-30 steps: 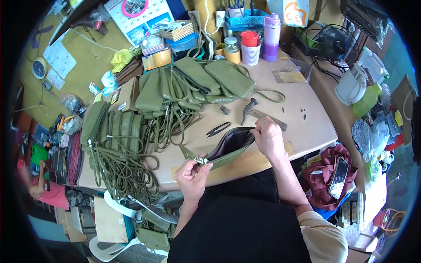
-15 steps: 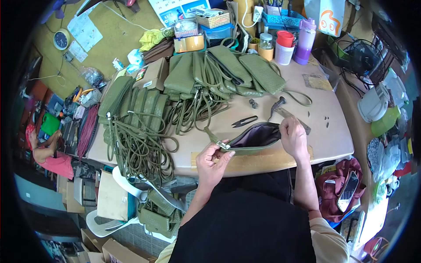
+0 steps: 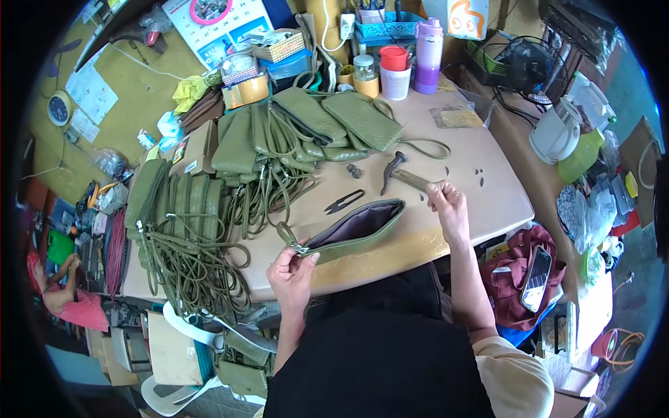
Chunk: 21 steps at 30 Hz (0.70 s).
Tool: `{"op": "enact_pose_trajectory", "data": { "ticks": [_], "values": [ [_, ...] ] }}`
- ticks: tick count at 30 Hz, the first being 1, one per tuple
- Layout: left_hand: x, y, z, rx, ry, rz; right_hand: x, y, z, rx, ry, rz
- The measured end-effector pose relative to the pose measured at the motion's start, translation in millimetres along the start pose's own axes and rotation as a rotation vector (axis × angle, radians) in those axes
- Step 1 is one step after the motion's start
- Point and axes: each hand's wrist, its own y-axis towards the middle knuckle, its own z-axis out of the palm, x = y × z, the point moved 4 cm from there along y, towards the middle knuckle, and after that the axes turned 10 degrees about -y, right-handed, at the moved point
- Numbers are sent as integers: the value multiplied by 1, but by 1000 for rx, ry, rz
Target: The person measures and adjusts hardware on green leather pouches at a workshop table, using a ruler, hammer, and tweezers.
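A green textured pouch [image 3: 362,235], unzipped with a dark purple lining, lies tilted at the table's front edge. My left hand [image 3: 291,279] pinches its left corner, by the metal clasp and strap loop. My right hand [image 3: 449,209] is off the pouch, its fingers closed around the end of the handle of a hammer [image 3: 412,180]. The hammer's head rests on the table; the hand hides the handle's end. Black thread snips [image 3: 344,201] lie behind the pouch, and small dark metal pieces [image 3: 355,171] sit left of the hammer head.
Piled green pouches [image 3: 306,125] and tangled straps [image 3: 198,261] cover the table's left and back. A purple bottle [image 3: 427,59] and a red-topped cup [image 3: 395,73] stand at the back. A maroon bag [image 3: 512,285] with a phone hangs at right. Another person [image 3: 77,299] sits far left.
My right hand has let go of the pouch's right end and taken the hammer's handle. My left hand still pinches the clasp corner. The camera view has shifted and turned.
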Motion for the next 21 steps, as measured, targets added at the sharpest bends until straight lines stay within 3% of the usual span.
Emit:
{"op": "enact_pose_trajectory", "data": {
  "ticks": [1, 2, 4, 6, 10, 11, 14, 18, 20, 21],
  "values": [
    [2, -1, -1, -34, -5, -35, 18, -7, 7, -41, -190, -131],
    [-1, -3, -1, -58, 8, -35, 31, -15, 15, -15, -180, -129],
    [-11, -4, 8, -14, 156, 45, 71, -41, 44, 255, -299, -509],
    [-11, -5, 13, 5, 190, 183, 88, -64, 74, 420, -382, -649],
    [-34, -8, 30, 17, 300, 419, 122, -85, 105, 259, -618, -802],
    [-40, -10, 34, 63, 395, 524, 124, -85, 111, 265, -615, -807],
    [-43, -9, 39, 54, 431, 489, 128, -83, 123, 349, -548, -816],
    [-36, -10, 37, -1, 243, 469, 119, -70, 123, 418, -289, -589],
    [-28, -10, 35, 4, 246, 476, 96, -67, 125, 552, -117, -196],
    [-24, -9, 33, 4, 203, 469, 101, -67, 125, 585, 129, -140]
  ]
}}
